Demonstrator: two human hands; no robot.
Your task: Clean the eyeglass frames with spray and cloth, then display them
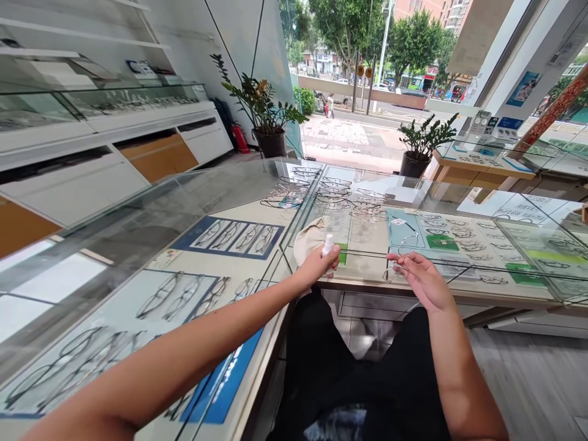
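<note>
- Thin-rimmed glasses (394, 272): off the worktop (365, 240), pinched at the near edge between the right hand's (421, 274) thumb and fingers; picking up looks done.
- White bottle (327, 244): also picked up, gripped upright by the left hand (316, 266), well apart from the glasses; the two have not yet been brought together.
- Beige cloth-like item (309, 241): lies just beyond the left hand, held by neither hand, so any use of it seems left over.
- Hard to make out: the bottle's lower part sits behind fingers; the glasses' clear lenses blend into the background, so whether they are wet or clean I cannot tell.
- Farther out, reflections blur the display frames (473, 236).
</note>
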